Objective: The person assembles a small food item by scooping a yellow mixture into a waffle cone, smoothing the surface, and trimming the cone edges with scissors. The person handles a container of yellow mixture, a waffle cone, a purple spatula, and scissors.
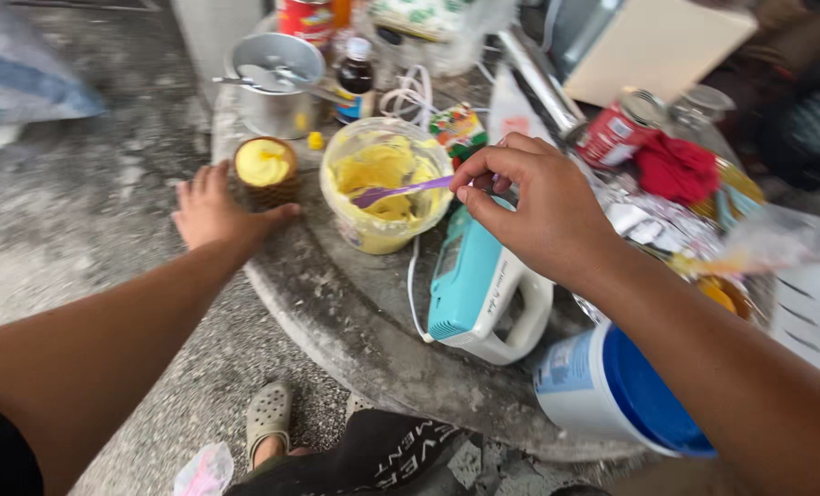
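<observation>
The round stone bench [355,303] carries everything, and its curved edge runs from the left hand down toward the lower right, with grey rough floor [79,230] to the left of it. Near that front edge a white bucket with a blue lid [612,390] lies on its side, and beside it a teal and white hand mixer [479,285] lies flat, its cord going up along the clear tub [384,184] of yellow cream. The right hand [539,207] is above the mixer, just right of the tub; its grip is pinched on the end of a purple spoon [401,191], whose bowl reaches left into the cream. The left hand [215,213] rests at the bench edge with fingers spread, the grip released, the thumb lying just beside the base of a small brown cup [267,173] filled with yellow cream (whether it touches, I cannot tell). Behind the cup stand a metal pot [277,87] with a spoon in it and a dark bottle [355,81]. The right side is crowded with cans, foil and a red cloth [674,167]; free room is mostly between tub and front edge.
</observation>
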